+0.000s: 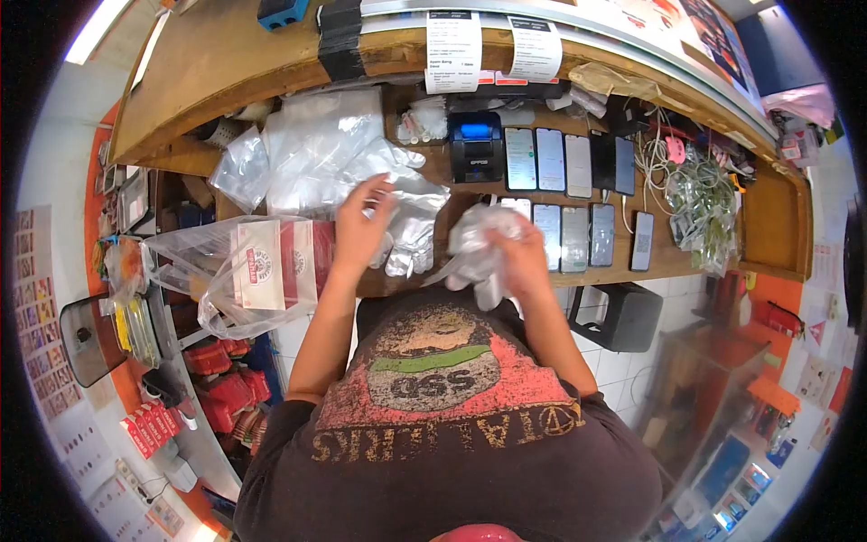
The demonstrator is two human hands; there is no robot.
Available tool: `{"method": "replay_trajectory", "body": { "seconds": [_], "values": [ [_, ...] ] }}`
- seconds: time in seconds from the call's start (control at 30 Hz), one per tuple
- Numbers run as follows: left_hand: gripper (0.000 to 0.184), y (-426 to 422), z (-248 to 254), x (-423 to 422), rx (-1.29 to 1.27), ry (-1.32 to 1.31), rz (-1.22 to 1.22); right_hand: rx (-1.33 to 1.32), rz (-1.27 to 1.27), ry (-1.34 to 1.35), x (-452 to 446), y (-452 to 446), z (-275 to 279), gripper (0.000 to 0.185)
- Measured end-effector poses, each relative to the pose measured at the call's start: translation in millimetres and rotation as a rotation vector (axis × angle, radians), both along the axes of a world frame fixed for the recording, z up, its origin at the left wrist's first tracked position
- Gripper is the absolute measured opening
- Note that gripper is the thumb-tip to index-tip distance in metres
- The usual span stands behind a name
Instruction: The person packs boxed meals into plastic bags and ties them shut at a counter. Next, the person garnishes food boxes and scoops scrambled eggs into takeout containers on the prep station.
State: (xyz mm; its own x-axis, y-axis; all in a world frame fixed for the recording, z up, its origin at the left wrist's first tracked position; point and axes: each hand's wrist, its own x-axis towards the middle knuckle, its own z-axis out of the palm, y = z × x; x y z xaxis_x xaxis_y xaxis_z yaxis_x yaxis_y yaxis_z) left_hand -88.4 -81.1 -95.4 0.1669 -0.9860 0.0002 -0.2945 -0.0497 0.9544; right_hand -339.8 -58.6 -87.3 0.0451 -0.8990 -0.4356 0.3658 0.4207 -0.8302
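Observation:
Blurred by motion, my right hand [519, 253] grips a crumpled clear plastic glove [483, 248] above the front edge of the wooden counter. My left hand [366, 217] is raised with its fingers curled and apart, over the clear plastic gloves [411, 239] spread on the counter, and nothing shows in it. A stack of clear plastic bags [316, 135] lies behind my left hand. Left of that hand, a red and white box [275, 262] sits in a clear plastic bag.
Several phones [549, 158] lie in two rows on the right, beside a black printer [475, 149]. White cables and bundled plastic [709, 212] are farther right. A raised wooden shelf [388, 59] runs along the back. A black stool [619, 316] stands below the counter.

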Motion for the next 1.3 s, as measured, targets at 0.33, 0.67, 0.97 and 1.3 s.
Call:
{"method": "replay_trajectory", "body": {
  "seconds": [0.33,0.67,0.97,1.3],
  "values": [
    [0.046,-41,-88,4,-0.232,-0.919,-0.370,-0.019,-0.290,0.125,-62,-16,-3,0.026],
    [0.004,-62,-127,19,-0.109,-0.840,-0.445,-0.012,-0.333,0.032,-54,5,-27,0.030],
    [0.015,-43,-82,13,-0.260,-0.611,-0.257,0.003,-0.364,0.111,-59,2,-21,0.030],
    [0.009,-28,-96,30,-0.090,-0.140,-0.052,-0.038,-0.344,0.029,-57,0,-22,0.027]
  ]
}}
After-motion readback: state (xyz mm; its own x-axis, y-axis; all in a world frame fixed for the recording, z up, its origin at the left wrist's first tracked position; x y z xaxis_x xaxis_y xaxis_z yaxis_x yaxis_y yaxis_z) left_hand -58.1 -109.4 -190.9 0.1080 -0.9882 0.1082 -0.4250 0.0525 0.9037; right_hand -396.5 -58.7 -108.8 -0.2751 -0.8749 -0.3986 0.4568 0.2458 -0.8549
